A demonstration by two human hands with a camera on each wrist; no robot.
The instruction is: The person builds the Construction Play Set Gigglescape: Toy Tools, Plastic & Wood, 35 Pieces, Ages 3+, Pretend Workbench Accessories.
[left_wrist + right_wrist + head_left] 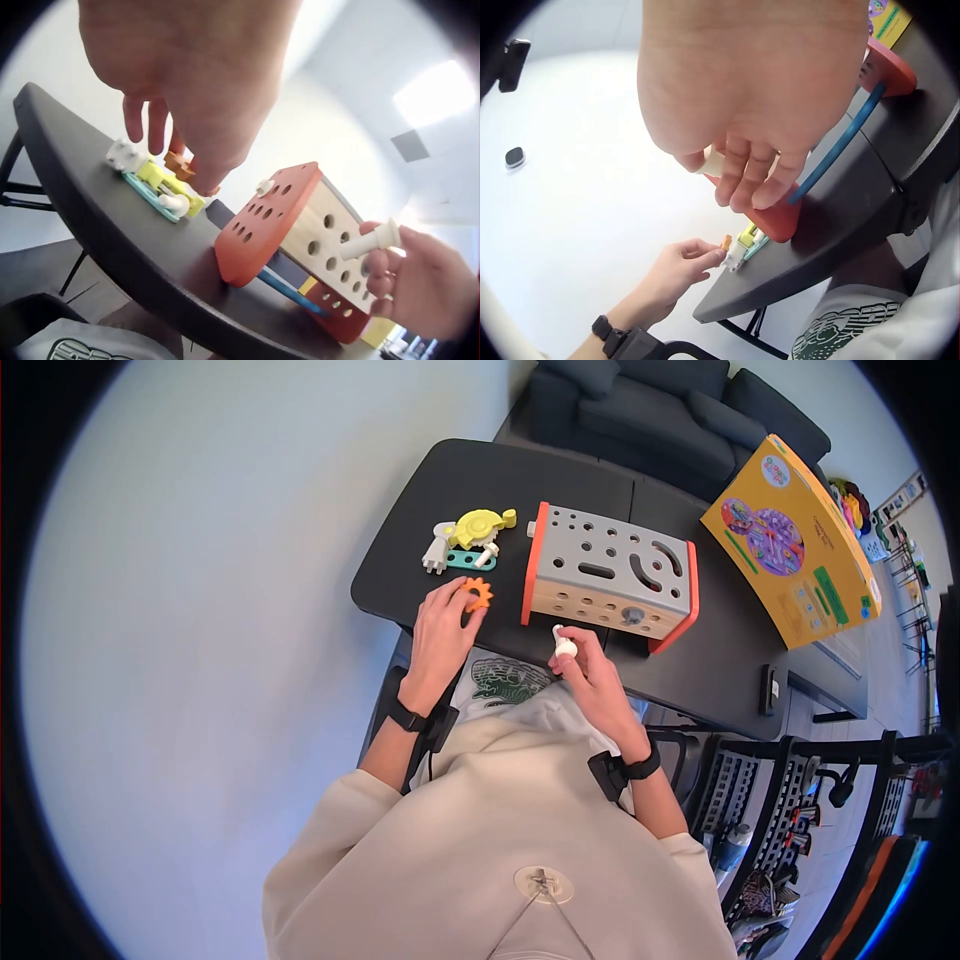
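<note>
Orange gear (484,590) and white bolt (567,649) are the two pieces we hold, both near the middle of the head view. The grip of our left hand (440,632) is clamped on the gear, pinching it left of centre; the grip of our right hand (597,685) is clamped on the bolt, a little right of centre. Just above the gear we see a teal strip (470,561) with a second bolt (487,555), a yellow piece (480,528) and a pale grey piece (437,550). Right of these, in the upper middle, stands a toy workbench (600,560) with a holed grey top and red ends. These rest on our black worktop (405,565). A yellow carton (815,550) fills the upper right, and a dark sofa (650,422) spans the top.
</note>
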